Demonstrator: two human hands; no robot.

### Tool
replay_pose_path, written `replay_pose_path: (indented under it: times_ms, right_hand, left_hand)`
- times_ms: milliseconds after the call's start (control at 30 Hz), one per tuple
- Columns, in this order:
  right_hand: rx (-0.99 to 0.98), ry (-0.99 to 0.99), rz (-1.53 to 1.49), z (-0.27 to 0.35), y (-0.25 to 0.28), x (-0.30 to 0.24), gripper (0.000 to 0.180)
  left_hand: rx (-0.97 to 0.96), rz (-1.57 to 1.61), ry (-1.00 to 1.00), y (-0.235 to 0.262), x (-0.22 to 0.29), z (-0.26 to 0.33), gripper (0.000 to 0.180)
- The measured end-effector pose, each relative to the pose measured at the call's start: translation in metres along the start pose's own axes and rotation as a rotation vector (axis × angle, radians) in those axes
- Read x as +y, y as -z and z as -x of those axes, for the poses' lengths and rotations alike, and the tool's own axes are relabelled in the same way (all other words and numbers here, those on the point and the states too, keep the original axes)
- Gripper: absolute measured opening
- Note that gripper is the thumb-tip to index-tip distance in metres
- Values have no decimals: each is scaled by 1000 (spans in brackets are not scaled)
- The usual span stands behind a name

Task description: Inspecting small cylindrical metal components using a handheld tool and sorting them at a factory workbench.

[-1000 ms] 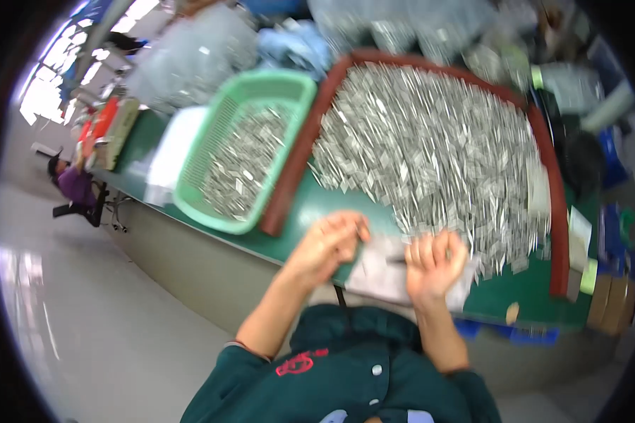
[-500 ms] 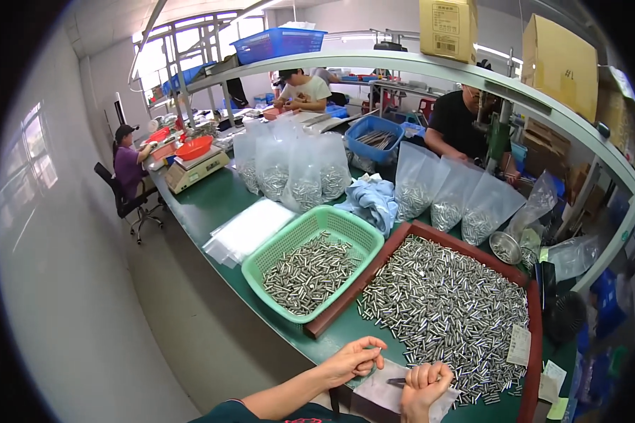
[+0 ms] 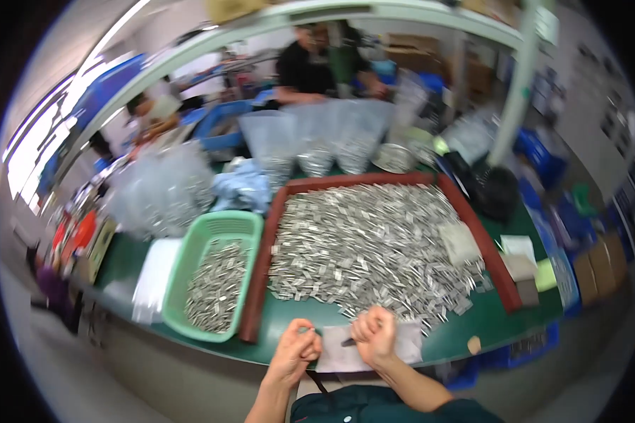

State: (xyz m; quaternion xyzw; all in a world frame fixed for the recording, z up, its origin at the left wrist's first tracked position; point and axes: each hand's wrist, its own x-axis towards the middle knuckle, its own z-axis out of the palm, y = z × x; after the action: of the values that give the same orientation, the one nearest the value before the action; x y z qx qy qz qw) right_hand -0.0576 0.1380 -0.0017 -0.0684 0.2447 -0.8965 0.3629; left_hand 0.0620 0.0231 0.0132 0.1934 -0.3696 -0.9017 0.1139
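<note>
My left hand (image 3: 298, 348) is closed in a pinch, thumb against forefinger, just left of a pale cloth (image 3: 405, 344) at the table's front edge. Whatever sits between those fingertips is too small and blurred to name. Above the cloth my right hand (image 3: 375, 335) is closed like a fist around a slim dark tool (image 3: 348, 342), whose end pokes out toward the left hand. Beyond both hands spreads a wide heap of short metal pins (image 3: 363, 247) on the green tabletop. More such pins (image 3: 217, 285) lie in a green plastic basket (image 3: 178, 310) on the left.
A dark red frame (image 3: 360, 179) borders the heap on the left, back and right. Behind it stand clear bags of pins (image 3: 316, 151) and a blue cloth (image 3: 243, 185). A paper slip (image 3: 460, 244) lies on the heap. Across the table sits a person in black (image 3: 303, 70).
My view has swung to the right, so the basket and heap appear further left and the picture is blurred. Both hands keep their closed grips near the pale cloth.
</note>
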Motion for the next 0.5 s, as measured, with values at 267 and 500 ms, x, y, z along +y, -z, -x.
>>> replay_pose_path:
  times_ms: [267,500]
  right_hand:
    - [-54,84,-60,-2,11,-1,34]
    - [-30,66,-52,4,10,-1,35]
  left_hand:
    - [-15,-64,-23,-11,-10,-13,11]
    - [-33,-70,-15,-14,-10,-14,12]
